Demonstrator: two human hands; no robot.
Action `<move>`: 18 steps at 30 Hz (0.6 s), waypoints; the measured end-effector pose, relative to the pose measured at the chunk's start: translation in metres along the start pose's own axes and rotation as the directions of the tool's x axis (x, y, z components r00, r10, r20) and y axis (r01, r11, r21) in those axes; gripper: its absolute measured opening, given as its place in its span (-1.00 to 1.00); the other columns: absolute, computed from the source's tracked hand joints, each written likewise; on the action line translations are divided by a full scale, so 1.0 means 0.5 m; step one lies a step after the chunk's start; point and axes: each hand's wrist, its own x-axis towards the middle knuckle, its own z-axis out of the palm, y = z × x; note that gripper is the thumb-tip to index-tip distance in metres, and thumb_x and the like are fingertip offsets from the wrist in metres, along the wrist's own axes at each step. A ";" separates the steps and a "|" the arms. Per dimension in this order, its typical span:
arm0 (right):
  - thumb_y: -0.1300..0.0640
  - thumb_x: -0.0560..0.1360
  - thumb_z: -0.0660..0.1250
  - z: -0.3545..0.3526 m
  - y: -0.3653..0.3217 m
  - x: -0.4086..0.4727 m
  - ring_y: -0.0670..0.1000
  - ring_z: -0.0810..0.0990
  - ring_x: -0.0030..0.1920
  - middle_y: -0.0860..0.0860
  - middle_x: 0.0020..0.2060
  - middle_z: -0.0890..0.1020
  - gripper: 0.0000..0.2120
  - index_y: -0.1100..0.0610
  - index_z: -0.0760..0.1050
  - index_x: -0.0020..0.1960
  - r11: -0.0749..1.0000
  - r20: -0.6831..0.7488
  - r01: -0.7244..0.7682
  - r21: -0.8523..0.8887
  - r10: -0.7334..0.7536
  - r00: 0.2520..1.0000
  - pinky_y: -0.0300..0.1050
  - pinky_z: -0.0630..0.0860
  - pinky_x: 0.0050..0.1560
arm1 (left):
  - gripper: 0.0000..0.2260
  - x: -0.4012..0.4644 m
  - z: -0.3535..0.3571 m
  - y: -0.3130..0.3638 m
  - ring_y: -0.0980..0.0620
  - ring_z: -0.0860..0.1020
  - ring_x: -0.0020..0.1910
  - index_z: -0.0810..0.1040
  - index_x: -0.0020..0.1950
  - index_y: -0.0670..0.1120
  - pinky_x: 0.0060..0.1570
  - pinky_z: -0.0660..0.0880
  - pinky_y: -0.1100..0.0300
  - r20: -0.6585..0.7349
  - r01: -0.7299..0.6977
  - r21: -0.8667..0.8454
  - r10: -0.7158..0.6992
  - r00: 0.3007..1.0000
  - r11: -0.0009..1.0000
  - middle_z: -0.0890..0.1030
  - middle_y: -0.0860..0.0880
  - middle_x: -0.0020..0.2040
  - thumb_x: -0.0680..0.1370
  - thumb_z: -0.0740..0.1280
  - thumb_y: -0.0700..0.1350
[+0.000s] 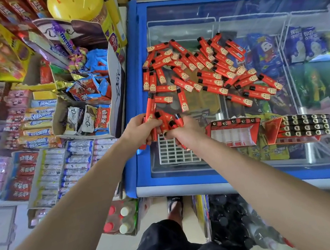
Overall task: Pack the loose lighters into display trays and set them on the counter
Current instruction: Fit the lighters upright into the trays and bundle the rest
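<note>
both hands [161,128] grip a lighter bundle [162,121], white tray [174,155] beneath

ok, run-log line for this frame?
stage: gathering | left hand: grips lighter bundle | right hand: grips same | white grid tray: empty | full tray: on freezer lid

You have red loose lighters [205,71] scattered flat on the glass, a white empty tray [176,152] nearest you, and two red display trays [234,132] beside it.
</note>
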 end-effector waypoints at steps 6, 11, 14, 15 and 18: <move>0.26 0.42 0.50 -0.005 -0.024 0.017 -0.03 0.53 -0.38 0.01 -0.25 0.60 -0.69 0.06 0.51 0.09 0.986 0.061 0.056 -0.158 -0.047 0.997 -0.12 0.46 -0.35 | -0.84 0.007 -0.005 0.006 0.07 0.44 -0.51 0.52 -0.16 -0.15 -0.48 0.40 0.23 0.022 -0.039 0.039 0.038 0.999 0.998 0.58 0.00 -0.43 0.60 0.38 -0.14; 0.32 0.46 0.43 -0.011 -0.031 0.024 -0.11 0.50 -0.43 -0.02 -0.16 0.63 -0.58 -0.04 0.51 0.21 0.974 0.021 0.171 -0.151 -0.170 0.985 -0.26 0.40 -0.44 | -0.90 0.013 -0.005 -0.002 0.07 0.51 -0.47 0.56 -0.15 -0.07 -0.47 0.42 0.24 0.028 -0.084 0.131 0.081 0.996 0.988 0.61 -0.01 -0.38 0.56 0.41 -0.16; 0.30 0.49 0.39 -0.016 -0.036 0.028 -0.15 0.48 -0.43 -0.05 -0.20 0.60 -0.63 -0.01 0.52 0.23 0.931 0.038 0.291 -0.219 -0.290 0.956 -0.31 0.40 -0.41 | -0.93 0.015 -0.004 -0.003 0.04 0.61 -0.41 0.59 -0.14 -0.07 -0.40 0.49 0.24 0.069 -0.135 0.197 0.123 0.990 0.971 0.65 -0.06 -0.33 0.54 0.42 -0.17; 0.28 0.50 0.38 -0.019 -0.038 0.028 -0.19 0.47 -0.43 -0.08 -0.27 0.58 -0.68 0.02 0.54 0.20 0.912 0.062 0.325 -0.250 -0.320 0.945 -0.35 0.39 -0.40 | -0.95 0.017 -0.005 -0.006 -0.02 0.64 -0.37 0.60 -0.11 -0.11 -0.37 0.53 0.20 0.079 -0.145 0.200 0.131 0.988 0.969 0.67 -0.10 -0.31 0.53 0.43 -0.17; 0.23 0.52 0.38 -0.024 -0.044 0.031 -0.21 0.49 -0.44 -0.12 -0.34 0.57 -0.79 0.05 0.58 0.13 0.870 0.090 0.374 -0.321 -0.365 0.927 -0.35 0.39 -0.38 | -0.94 0.020 -0.008 -0.013 -0.03 0.66 -0.35 0.59 -0.09 -0.12 -0.34 0.55 0.18 0.091 -0.154 0.211 0.137 0.986 0.965 0.66 -0.07 -0.32 0.54 0.44 -0.16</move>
